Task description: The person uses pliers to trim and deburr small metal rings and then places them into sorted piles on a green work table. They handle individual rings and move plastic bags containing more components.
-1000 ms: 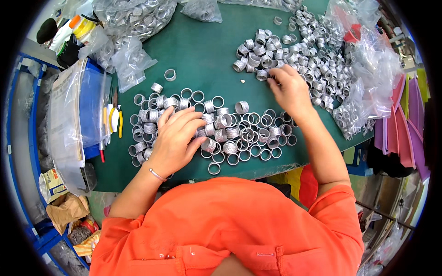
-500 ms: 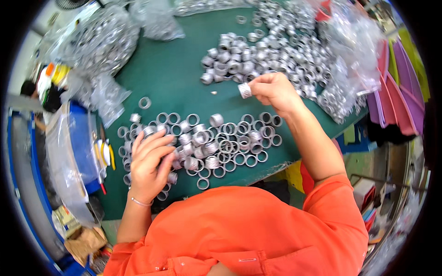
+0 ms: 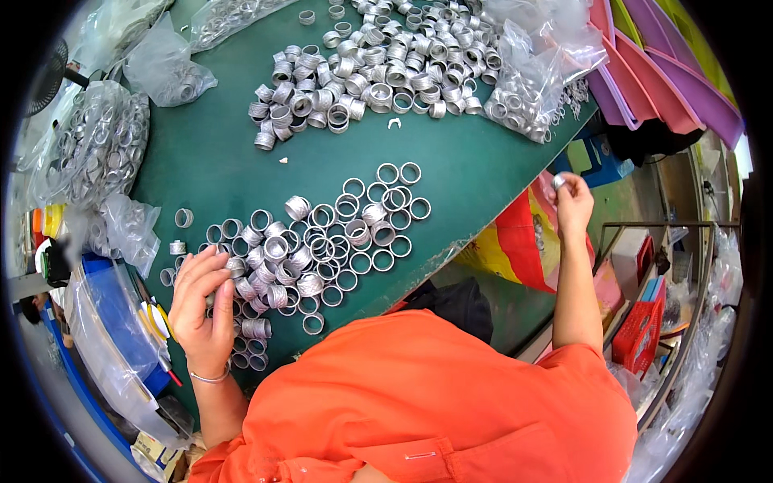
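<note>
My right hand (image 3: 573,208) pinches a silver metal ring (image 3: 558,183) between thumb and fingertips, out past the table's right edge. Below and beside it hangs a red and yellow bag (image 3: 522,241). My left hand (image 3: 201,310) has its fingers bent and the thumb apart, at the left end of a spread of metal rings (image 3: 360,262). The fingertips are by a ring (image 3: 235,266); the palm side is partly hidden. Some rings in this spread lie flat and show as circles, others rest on their sides and show a textured outer band.
A larger heap of rings (image 3: 378,68) covers the far part of the green table (image 3: 209,145). Clear plastic bags of rings (image 3: 97,141) stand at the left, another (image 3: 523,101) at the far right. Pink and purple bins (image 3: 644,72) stand beyond. Pliers (image 3: 157,322) lie left.
My right hand has moved right and toward me with the ring, from above the table to beyond its edge. My left hand stays by the near rings. The whole view has shifted.
</note>
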A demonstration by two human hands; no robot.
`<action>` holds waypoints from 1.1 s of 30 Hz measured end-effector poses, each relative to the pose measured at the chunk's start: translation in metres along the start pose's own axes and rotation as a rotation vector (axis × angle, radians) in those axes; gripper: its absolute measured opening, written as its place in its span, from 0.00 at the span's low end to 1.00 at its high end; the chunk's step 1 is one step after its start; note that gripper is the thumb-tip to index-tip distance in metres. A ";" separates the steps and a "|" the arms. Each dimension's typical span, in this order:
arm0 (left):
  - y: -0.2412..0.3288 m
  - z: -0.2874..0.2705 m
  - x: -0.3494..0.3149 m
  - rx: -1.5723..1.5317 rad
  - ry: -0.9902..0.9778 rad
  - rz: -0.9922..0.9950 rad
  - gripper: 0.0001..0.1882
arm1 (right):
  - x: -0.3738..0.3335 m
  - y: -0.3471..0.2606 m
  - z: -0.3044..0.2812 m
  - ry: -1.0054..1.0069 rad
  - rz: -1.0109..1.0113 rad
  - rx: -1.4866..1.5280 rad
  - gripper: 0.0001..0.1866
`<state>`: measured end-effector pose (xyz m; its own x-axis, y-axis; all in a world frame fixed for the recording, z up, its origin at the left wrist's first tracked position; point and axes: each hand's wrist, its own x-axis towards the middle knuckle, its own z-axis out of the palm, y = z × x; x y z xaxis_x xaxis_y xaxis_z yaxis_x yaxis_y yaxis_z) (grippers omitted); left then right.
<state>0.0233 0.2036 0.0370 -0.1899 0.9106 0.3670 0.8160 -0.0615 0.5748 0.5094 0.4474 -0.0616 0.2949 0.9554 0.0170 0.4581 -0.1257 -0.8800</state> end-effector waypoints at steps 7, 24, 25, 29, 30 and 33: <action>0.003 -0.006 -0.001 0.023 0.041 -0.045 0.05 | -0.011 0.014 0.004 0.096 -0.512 -0.452 0.11; 0.004 -0.004 -0.002 0.017 0.005 -0.044 0.07 | -0.032 -0.162 0.220 -0.458 -0.975 -0.135 0.10; 0.002 -0.004 -0.001 0.014 0.005 -0.051 0.07 | -0.035 -0.163 0.218 -0.537 -0.831 0.050 0.11; -0.004 0.004 0.007 0.018 -0.023 -0.073 0.07 | -0.048 -0.156 0.200 -0.803 -0.449 0.556 0.20; -0.007 0.008 0.007 -0.008 -0.048 -0.110 0.11 | -0.055 -0.160 0.194 -0.828 -0.424 0.623 0.21; -0.009 0.019 0.009 0.165 -0.215 -0.079 0.13 | -0.067 -0.159 0.186 -0.861 -0.411 0.756 0.24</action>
<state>0.0247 0.2203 0.0214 -0.1508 0.9768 0.1522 0.8846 0.0646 0.4618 0.2605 0.4536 -0.0110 -0.5414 0.7887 0.2913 -0.3021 0.1409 -0.9428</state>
